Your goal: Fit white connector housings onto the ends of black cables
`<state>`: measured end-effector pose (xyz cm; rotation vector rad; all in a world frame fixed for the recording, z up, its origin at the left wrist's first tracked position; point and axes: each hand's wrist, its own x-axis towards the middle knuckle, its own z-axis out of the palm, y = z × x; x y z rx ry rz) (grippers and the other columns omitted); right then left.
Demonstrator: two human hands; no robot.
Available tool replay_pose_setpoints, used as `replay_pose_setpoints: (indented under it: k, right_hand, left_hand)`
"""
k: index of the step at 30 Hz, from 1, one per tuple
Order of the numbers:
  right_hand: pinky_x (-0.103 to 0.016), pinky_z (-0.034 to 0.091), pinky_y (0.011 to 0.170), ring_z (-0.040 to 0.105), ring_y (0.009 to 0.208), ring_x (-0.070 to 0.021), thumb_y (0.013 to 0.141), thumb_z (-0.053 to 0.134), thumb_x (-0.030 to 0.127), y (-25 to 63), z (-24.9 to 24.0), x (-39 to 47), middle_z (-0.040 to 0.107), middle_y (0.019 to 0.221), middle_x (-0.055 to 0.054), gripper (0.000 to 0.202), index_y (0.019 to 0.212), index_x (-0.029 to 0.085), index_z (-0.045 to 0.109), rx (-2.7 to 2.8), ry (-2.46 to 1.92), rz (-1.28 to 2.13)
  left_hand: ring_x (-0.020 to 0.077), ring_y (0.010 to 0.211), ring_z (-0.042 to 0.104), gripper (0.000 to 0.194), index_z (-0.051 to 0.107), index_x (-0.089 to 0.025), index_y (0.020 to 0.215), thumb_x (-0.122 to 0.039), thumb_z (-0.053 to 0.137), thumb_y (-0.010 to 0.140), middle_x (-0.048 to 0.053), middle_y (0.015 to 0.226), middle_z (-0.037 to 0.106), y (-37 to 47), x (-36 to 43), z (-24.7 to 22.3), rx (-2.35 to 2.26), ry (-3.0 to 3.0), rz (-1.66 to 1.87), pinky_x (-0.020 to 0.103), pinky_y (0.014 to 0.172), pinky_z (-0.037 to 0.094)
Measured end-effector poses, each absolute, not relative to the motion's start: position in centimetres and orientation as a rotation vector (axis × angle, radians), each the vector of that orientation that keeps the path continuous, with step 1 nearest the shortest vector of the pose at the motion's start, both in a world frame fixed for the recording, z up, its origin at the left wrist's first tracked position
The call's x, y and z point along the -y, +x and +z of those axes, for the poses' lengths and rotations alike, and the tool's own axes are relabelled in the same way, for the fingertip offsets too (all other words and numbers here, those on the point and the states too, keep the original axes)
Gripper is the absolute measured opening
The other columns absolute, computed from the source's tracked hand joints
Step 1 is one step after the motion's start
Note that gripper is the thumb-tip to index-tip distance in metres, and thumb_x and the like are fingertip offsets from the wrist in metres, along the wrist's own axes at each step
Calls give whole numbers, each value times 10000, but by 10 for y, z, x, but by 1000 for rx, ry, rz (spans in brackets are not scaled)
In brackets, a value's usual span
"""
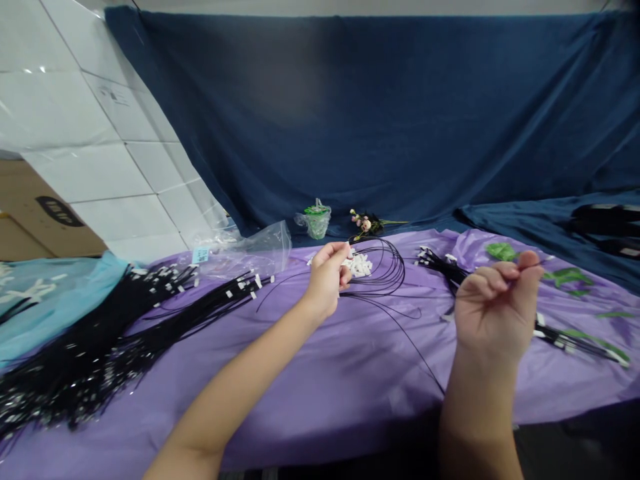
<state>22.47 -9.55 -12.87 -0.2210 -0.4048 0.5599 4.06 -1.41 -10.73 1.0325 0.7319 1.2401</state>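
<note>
Near the middle of the table, my left hand (327, 279) is closed in a pinch. Looped thin black cord (400, 267) runs out from its fingers to the right, and one strand trails down toward the table's front edge. Just behind that hand lies a pile of small white pieces (360, 265). My right hand (495, 303) is raised closer to me, palm side showing, thumb and fingertips pressed together. A thin dark strand shows at its fingertips, partly hidden by the fingers. Bundles of black cords with white ends (445, 265) lie behind it.
Large bundles of black cords with white tips (85, 340) cover the left of the purple tablecloth (310, 393). Behind them lies a clear plastic bag (250, 250). A small wrapped green pot (317, 221) and artificial flowers (367, 223) stand at the back. A cardboard box (45, 213) is far left.
</note>
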Motion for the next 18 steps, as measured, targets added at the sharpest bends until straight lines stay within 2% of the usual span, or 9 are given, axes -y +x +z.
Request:
replay_pose_setpoints:
  k: [2,3,5,9,13,18]
  right_hand:
    - [-107,274,348,335,425,-5,720,781,238,217,-129,100,513,619,75,187,885,213,697,558,-348,538]
    - [-132,263,350,331,417,-17,723,769,215,210,-130,101,527,597,63,134,842,208,707,638,-458,466]
    - [-178,292,388,380,437,-45,754,730,198,194,-132,102,537,574,41,52,805,198,718,831,-686,291]
    - [-237,369,499,476,551,-89,826,648,182,171,-132,104,587,683,7,52,853,183,693,1238,-1038,13]
    - [-237,377,512,448,521,-82,860,621,183,164,-129,104,594,666,15,64,813,175,664,1339,-1111,-201]
    - [-230,398,512,476,512,-80,875,617,194,160,-128,105,646,718,2,87,798,183,654,1374,-1104,-241]
  left_hand:
    - [0,353,360,227,533,-167,800,-299,699,721,-55,711,478,41,15,-107,-697,1050,1221,155,344,141]
    - [4,347,359,227,534,-167,790,-300,703,718,-60,683,464,42,16,-107,-676,1066,1210,158,344,139]
    - [14,338,361,226,531,-164,764,-303,704,721,-66,633,440,42,18,-107,-624,1107,1195,165,343,142]
    - [23,336,372,230,552,-158,772,-323,709,736,-67,594,442,43,25,-105,-541,1179,1192,178,340,172]
    - [22,329,368,224,587,-155,830,-336,698,761,-69,570,456,42,32,-103,-481,1228,1176,178,342,192]
    - [25,333,367,235,609,-157,853,-353,702,761,-64,548,468,42,38,-103,-437,1253,1152,175,340,200]
